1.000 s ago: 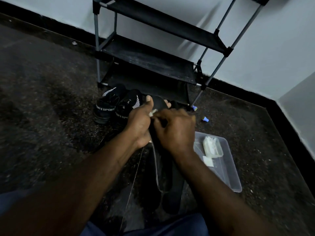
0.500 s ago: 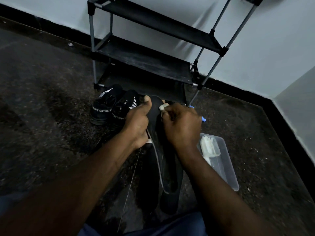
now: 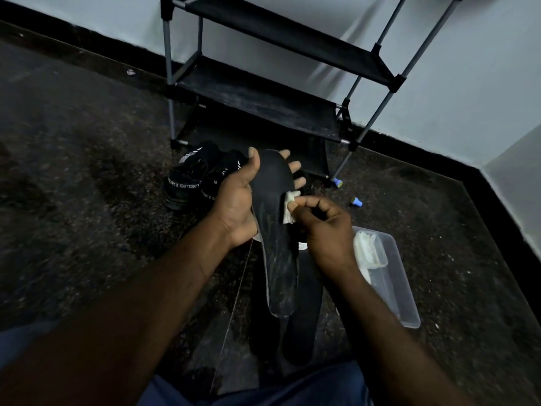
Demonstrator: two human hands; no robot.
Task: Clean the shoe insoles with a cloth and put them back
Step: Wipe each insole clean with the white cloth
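The floor (image 3: 87, 177) is dark and speckled, and a thin pale seam runs across it. 2 pale grey walls (image 3: 468, 68) meet in a corner at the right, with a black skirting (image 3: 73, 39) along their foot. A metal-framed shoe rack (image 3: 257, 92) with black fabric shelves stands against the far wall. The light is dim and cool.

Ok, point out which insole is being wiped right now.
The insole held up in the left hand: the right hand pinches the white cloth against its edge. Another insole lies flat on the floor beneath, untouched.
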